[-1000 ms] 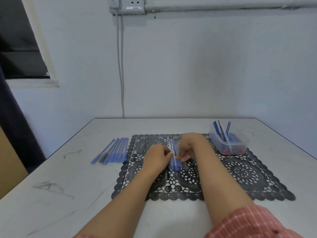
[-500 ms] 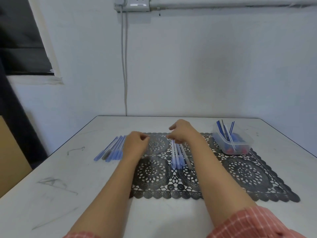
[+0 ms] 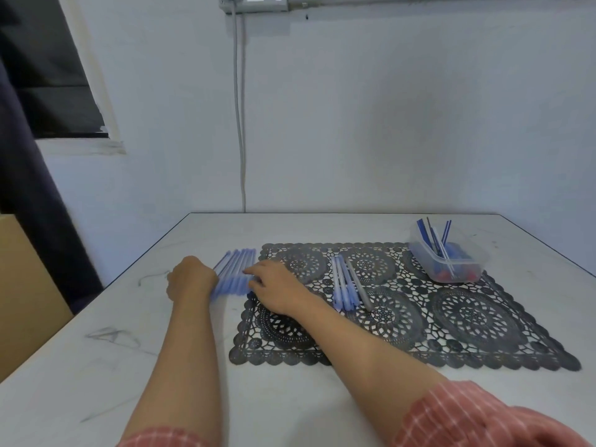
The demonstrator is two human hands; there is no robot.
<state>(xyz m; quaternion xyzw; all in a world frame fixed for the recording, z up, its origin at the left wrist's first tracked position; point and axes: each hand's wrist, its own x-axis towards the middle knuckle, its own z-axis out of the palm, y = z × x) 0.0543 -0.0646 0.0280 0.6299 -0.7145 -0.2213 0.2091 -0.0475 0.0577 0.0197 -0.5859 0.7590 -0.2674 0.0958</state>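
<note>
Your left hand (image 3: 192,279) and right hand (image 3: 274,290) flank the row of blue pens (image 3: 235,272) on the worktop (image 3: 161,366) — right fingers spread and relaxed, left fingers hidden. The clear tub (image 3: 419,253) holds blue sticks (image 3: 423,232) and red bits (image 3: 446,276).

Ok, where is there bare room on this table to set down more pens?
Bare: the mat between its middle pens and right edge, nearer than the tub; also the strip of table behind the mat. Crowded: left of the mat, where the left hand and right hand are at the pen row.
</note>
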